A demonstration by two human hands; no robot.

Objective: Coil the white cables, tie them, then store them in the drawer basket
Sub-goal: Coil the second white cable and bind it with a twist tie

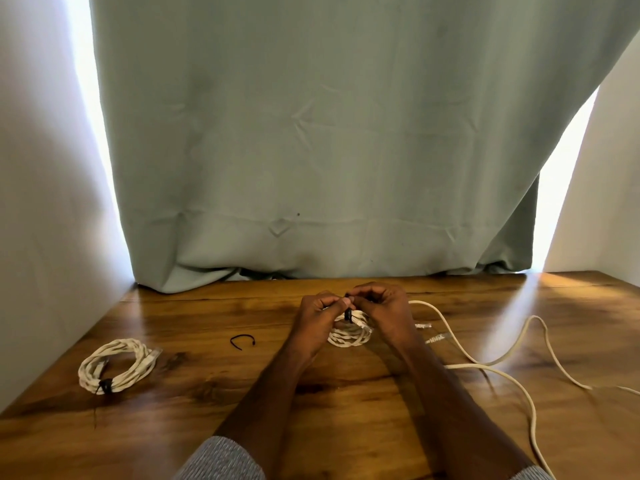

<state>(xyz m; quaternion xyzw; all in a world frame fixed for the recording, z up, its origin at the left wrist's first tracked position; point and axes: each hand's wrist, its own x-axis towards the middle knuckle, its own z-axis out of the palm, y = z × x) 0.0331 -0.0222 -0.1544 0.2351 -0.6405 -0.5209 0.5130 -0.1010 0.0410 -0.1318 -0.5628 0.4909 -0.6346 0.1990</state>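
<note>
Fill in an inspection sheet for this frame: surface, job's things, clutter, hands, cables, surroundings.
Surface: wooden table, glossy, sunlit at right.
Job's things: tied coil at left, bound with a black tie; second coil under the hands, black tie being fastened round it; spare tie lying loose. Drawer basket: nothing seen.
Clutter: nothing seen.
Hands: left hand and right hand both pinch the tie on the second coil.
Cables: uncoiled cable sprawls at right, running off the frame.
Surroundings: grey-green curtain behind the table, white walls either side.
</note>
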